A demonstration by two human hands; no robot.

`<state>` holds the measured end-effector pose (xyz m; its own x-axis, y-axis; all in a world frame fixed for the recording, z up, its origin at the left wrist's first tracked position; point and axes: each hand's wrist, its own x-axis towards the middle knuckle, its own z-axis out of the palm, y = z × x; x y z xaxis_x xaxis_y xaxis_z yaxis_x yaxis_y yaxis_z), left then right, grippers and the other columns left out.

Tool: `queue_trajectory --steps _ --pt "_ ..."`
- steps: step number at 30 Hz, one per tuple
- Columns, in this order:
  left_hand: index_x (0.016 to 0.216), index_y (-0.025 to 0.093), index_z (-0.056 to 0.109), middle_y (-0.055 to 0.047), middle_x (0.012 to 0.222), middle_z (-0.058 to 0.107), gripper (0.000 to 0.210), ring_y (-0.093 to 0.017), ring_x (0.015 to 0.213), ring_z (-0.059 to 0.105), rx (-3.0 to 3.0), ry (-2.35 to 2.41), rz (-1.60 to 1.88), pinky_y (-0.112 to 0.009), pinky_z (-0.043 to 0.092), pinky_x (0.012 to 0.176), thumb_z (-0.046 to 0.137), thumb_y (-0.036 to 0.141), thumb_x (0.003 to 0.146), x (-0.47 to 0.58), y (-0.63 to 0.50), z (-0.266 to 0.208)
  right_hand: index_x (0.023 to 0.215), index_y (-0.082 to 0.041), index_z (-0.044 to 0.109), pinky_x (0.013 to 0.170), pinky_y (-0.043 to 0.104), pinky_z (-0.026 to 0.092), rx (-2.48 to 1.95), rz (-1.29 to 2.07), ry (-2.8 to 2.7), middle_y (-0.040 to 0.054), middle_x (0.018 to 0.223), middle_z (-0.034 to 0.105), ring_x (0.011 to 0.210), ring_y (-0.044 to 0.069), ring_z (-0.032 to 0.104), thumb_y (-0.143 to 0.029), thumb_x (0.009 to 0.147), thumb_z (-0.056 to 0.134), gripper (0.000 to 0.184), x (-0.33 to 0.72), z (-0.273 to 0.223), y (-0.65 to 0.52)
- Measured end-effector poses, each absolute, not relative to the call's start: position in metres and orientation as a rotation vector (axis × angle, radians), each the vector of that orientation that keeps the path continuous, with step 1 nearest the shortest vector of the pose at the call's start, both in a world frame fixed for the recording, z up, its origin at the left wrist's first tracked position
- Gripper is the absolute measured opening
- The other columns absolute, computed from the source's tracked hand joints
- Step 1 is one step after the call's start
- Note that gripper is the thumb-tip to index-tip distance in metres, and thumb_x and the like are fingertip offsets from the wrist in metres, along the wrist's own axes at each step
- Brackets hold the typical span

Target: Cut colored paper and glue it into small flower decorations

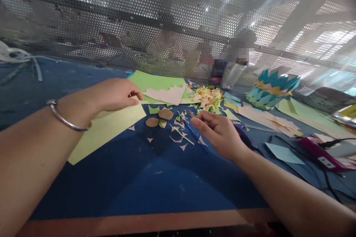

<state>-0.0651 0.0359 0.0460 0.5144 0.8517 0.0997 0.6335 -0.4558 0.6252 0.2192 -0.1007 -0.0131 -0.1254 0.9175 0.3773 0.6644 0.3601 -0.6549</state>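
Observation:
My left hand (118,94) reaches over a pale yellow-green paper sheet (111,129). Its fingers are bent, with the thumb and forefinger apart near the sheet's upper edge. Closed in a pinch, my right hand (218,133) holds a thin tool (189,113), of which only a narrow metallic tip shows; its kind is hidden by the fingers. Between the hands lie two brown oval pieces (165,114) and several small paper scraps (175,139). A thin blue stick (196,135) rests just left of my right hand. A pale pink paper with a jagged edge (169,95) lies on a green sheet (158,79).
Behind my right hand is a pile of small cut paper pieces (208,98). A teal and yellow spiky paper ring (272,90) stands at the right. A magenta power strip (319,155) and black cables lie nearer. A perforated metal screen (178,26) borders the table's back.

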Motion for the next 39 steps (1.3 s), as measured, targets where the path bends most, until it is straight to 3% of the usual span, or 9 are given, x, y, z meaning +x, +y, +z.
queue_trajectory --steps 3,11,17,21,28,33,35,36,39 --pt "0.086 0.019 0.078 -0.006 0.09 0.071 0.015 -0.025 0.094 0.057 2.758 1.192 0.556 -0.032 0.037 0.088 0.067 0.028 0.082 -0.038 0.018 0.033 0.073 -0.02 0.051 0.054 0.028 0.025 -1.376 0.429 -1.838 -0.0051 0.062 0.036 0.058 0.011 0.032 -0.056 0.098 0.053 0.044 0.219 -0.013 -0.1" --pt "0.094 0.019 0.075 -0.009 0.089 0.065 0.034 -0.031 0.099 0.053 2.707 0.946 0.462 -0.041 0.038 0.086 0.065 0.051 0.085 0.012 -0.019 -0.001 0.075 -0.02 0.052 0.054 0.029 0.025 -1.367 0.465 -1.8 -0.0053 0.063 0.037 0.059 0.011 0.031 -0.057 0.097 0.054 0.044 0.221 -0.013 -0.098" --pt "0.092 0.021 0.073 -0.008 0.096 0.065 0.019 -0.031 0.104 0.051 2.678 0.983 0.287 -0.042 0.038 0.089 0.065 0.036 0.084 0.014 -0.02 0.0 0.073 -0.02 0.051 0.052 0.028 0.024 -1.394 0.449 -1.799 -0.0058 0.062 0.036 0.057 0.01 0.03 -0.058 0.096 0.055 0.045 0.221 -0.014 -0.097" --pt "0.098 0.023 0.073 -0.007 0.1 0.067 0.019 -0.03 0.104 0.052 2.679 0.938 0.281 -0.043 0.038 0.092 0.065 0.033 0.084 0.016 -0.02 0.001 0.074 -0.02 0.052 0.051 0.028 0.022 -1.413 0.479 -1.788 -0.0064 0.06 0.035 0.056 0.01 0.03 -0.06 0.095 0.055 0.045 0.22 -0.015 -0.096" --pt "0.088 0.019 0.072 -0.008 0.094 0.068 0.013 -0.03 0.105 0.052 2.721 0.87 0.263 -0.041 0.039 0.09 0.06 0.024 0.087 0.019 -0.023 -0.006 0.075 -0.02 0.054 0.053 0.028 0.025 -1.414 0.457 -1.785 -0.0056 0.062 0.039 0.057 0.011 0.032 -0.06 0.095 0.055 0.045 0.222 -0.018 -0.095" --pt "0.09 0.018 0.071 -0.007 0.09 0.07 0.014 -0.025 0.095 0.057 2.659 0.771 0.43 -0.038 0.041 0.085 0.057 0.021 0.09 0.009 -0.025 0.012 0.076 -0.02 0.055 0.054 0.027 0.027 -1.444 0.459 -1.738 -0.0051 0.061 0.042 0.056 0.011 0.037 -0.061 0.095 0.055 0.046 0.224 -0.017 -0.093" --pt "0.087 0.019 0.07 -0.003 0.077 0.067 0.013 -0.018 0.071 0.057 2.386 0.842 0.534 -0.032 0.041 0.07 0.065 0.03 0.088 0.004 -0.023 0.021 0.074 -0.02 0.055 0.054 0.027 0.028 -1.497 0.428 -1.78 -0.0047 0.061 0.044 0.056 0.011 0.039 -0.06 0.096 0.054 0.045 0.225 -0.017 -0.091" --pt "0.086 0.019 0.07 -0.002 0.075 0.068 0.013 -0.017 0.069 0.058 2.237 0.878 0.603 -0.031 0.041 0.068 0.068 0.032 0.087 0.002 -0.022 0.024 0.072 -0.02 0.054 0.054 0.027 0.028 -1.538 0.414 -1.816 -0.0044 0.06 0.045 0.056 0.011 0.04 -0.058 0.096 0.054 0.045 0.225 -0.018 -0.09" --pt "0.083 0.019 0.072 -0.002 0.084 0.072 0.012 -0.014 0.076 0.062 1.746 0.843 0.913 -0.028 0.044 0.072 0.078 0.028 0.08 0.0 -0.016 0.024 0.07 -0.021 0.052 0.052 0.027 0.027 -1.694 0.377 -1.95 -0.0041 0.059 0.048 0.054 0.011 0.043 -0.053 0.095 0.057 0.041 0.222 -0.019 -0.09"
